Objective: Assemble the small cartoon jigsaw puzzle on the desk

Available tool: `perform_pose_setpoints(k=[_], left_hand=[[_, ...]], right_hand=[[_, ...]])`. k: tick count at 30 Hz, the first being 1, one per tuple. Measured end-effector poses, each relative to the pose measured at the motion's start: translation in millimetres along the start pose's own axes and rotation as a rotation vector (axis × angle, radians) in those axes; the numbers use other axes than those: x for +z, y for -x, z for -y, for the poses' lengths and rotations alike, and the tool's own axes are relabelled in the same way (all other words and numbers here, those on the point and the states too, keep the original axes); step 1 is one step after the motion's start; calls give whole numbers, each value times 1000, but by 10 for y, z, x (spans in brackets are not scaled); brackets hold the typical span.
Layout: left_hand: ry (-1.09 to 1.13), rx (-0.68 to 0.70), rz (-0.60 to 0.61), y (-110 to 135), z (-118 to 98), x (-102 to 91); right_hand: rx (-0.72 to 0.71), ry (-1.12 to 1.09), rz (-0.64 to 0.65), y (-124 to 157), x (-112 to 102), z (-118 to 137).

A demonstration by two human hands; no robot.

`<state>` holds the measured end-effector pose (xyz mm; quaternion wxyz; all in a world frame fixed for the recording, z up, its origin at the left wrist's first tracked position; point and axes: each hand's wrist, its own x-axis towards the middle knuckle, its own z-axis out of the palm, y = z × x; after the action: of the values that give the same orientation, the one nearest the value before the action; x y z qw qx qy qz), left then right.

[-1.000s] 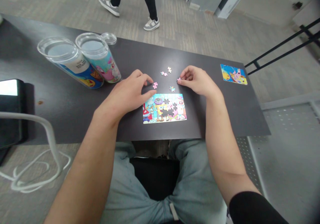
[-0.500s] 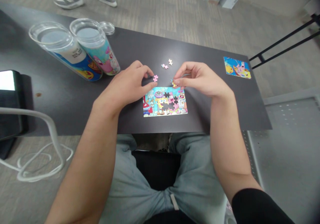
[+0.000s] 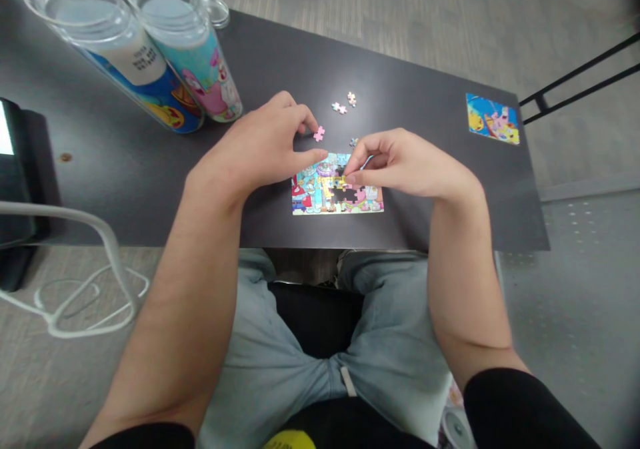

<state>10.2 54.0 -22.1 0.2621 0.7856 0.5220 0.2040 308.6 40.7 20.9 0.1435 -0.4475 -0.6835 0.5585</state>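
Note:
A partly filled jigsaw puzzle [image 3: 311,199] with cartoon figures lies flat near the table's front edge, dark gaps showing in its middle and upper part. Over it, my right hand [image 3: 407,165] pinches a small yellowish puzzle piece [image 3: 344,179] between thumb and index finger, mostly covered by the fingertips. My left hand [image 3: 265,145] is open, its index fingertip touching a pink puzzle piece [image 3: 319,133] and its thumb at the puzzle's upper edge. Just behind my right fingers lies a bluish piece [image 3: 354,142]. Two pale pieces, a left one [image 3: 339,108] and a right one [image 3: 352,99], lie farther back.
Two clear-topped cylindrical containers with cartoon prints, a blue one [image 3: 150,82] and a turquoise one [image 3: 203,69], stand at the left, a clear lid [image 3: 216,10] behind them. A cartoon picture card [image 3: 493,119] lies far right. A white cable [image 3: 107,242] loops at the left edge.
My right hand has moved from the puzzle's upper edge to over its middle, pinching a piece. My left hand stays by the pink piece. The view has tilted, and the walking person's feet are gone.

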Motion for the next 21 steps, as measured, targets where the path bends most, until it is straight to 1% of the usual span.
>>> perform_pose_setpoints(k=[7, 11, 15, 21], left_hand=[[-8, -36, 50, -7, -21, -30], [-10, -43, 74, 3, -56, -68], [-3, -23, 106, 8, -84, -114], [-10, -42, 111, 6, -97, -121]], right_hand=[[40, 38, 42, -12, 47, 83], [15, 82, 54, 6, -16, 27], [3, 105, 87, 20, -79, -54], [63, 71, 68, -3, -23, 2]])
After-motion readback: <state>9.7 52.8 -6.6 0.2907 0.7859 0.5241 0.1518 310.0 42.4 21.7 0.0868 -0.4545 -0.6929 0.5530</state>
